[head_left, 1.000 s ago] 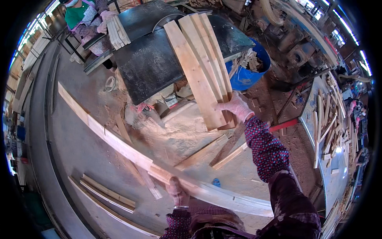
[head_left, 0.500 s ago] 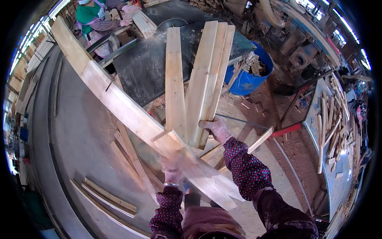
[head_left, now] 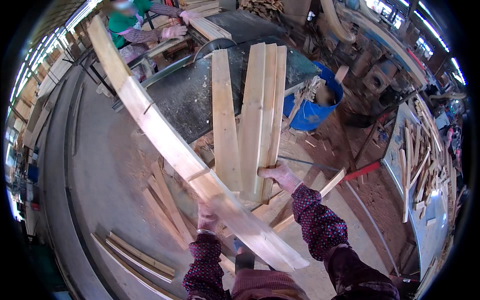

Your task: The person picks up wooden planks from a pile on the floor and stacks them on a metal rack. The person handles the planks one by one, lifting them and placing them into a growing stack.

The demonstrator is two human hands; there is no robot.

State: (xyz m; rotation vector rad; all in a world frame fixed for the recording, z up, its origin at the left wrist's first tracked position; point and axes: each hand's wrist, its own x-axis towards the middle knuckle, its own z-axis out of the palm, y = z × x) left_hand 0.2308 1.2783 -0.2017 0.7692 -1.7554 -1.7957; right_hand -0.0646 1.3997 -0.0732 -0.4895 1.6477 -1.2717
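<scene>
A long pale wooden board (head_left: 165,142) runs slantwise from the upper left to in front of my body, with a step across its face partway along. My left hand (head_left: 207,212), gloved, is closed around its edge near the lower end. Several narrower planks (head_left: 253,115) lean in a bunch on the dark saw table (head_left: 180,110). At their lower end my gloved right hand (head_left: 282,176) grips the rightmost edge, thumb on top. One separate plank (head_left: 226,115) rests just left of that bunch.
Beyond the round saw blade (head_left: 215,47), a co-worker's gloved hand (head_left: 174,32) is beside more boards. A blue bin (head_left: 312,112) of offcuts stands right of the table; a small wood piece (head_left: 342,74) shows at its rim. Loose strips (head_left: 140,255) lie on the floor. Scraps cover a metal table (head_left: 422,240).
The long board's far end has shifted right in view, and the bunched planks sit lower. A small wood piece now shows at the bin's rim. The co-worker's hands have moved; more saw blade shows.
</scene>
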